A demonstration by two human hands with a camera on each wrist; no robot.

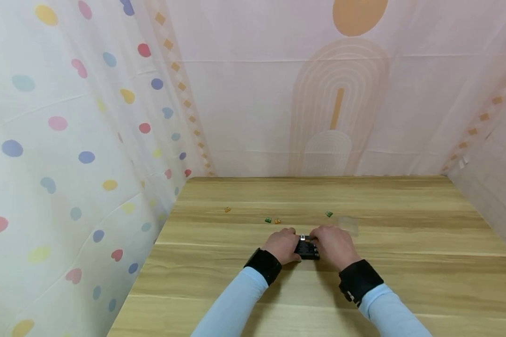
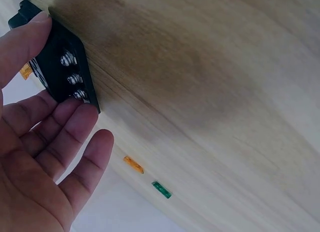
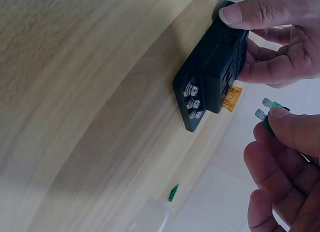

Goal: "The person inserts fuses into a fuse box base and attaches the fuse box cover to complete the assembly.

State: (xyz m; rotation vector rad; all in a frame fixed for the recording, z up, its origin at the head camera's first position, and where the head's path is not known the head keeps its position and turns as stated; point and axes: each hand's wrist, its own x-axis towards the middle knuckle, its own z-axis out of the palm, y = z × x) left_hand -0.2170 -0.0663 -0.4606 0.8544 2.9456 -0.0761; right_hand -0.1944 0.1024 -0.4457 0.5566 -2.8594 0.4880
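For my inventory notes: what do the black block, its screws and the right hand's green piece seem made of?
Black block: probably plastic, matte, from its dull surface. Screws: likely metal, silvery with bright glints. Green piece: mostly covered; solid colour suggests plastic, finish unclear; flat silvery-grey prongs look metallic.

Pale blue sleeves [image 1: 236,306], black wristbands [image 1: 264,266]

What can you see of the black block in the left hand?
The black block looks plastic: a raised body on a flat base, three silvery screws showing in each wrist view. An orange fuse projects from its body. The left hand grips it at the tabletop; whether it rests flat is unclear. The right hand is apart from it.
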